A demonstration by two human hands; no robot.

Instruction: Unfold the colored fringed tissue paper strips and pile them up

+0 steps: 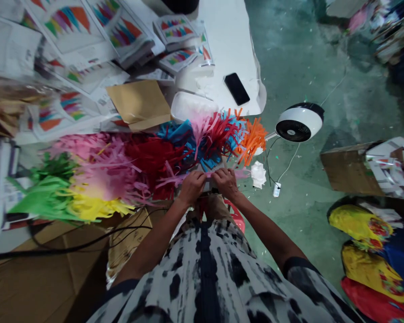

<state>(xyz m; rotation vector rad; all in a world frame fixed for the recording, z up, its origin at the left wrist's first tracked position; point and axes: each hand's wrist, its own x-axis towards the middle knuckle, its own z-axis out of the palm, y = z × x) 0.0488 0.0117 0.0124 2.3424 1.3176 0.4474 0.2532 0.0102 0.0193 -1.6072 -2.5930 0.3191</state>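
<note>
Both hands, left hand (192, 185) and right hand (225, 181), pinch a pink fringed strip (209, 175) (fingers curled closed), near red fringe (151, 154).

Your left hand (192, 185) and right hand (225, 180) sit side by side along a pink fringed paper strip (208, 174). Just beyond them lies a dark red fringed paper bundle (218, 134), with a bright yellow fringed paper bundle (99, 206) well to your left. Farther ahead, a flat brown paper piece (139, 103) lies left of a white rectangular tray (192, 106). Right of that, a black rectangular phone (236, 89) rests on the white-covered table (227, 31); a rounded white-and-black fan (299, 122) is right of the table.
</note>
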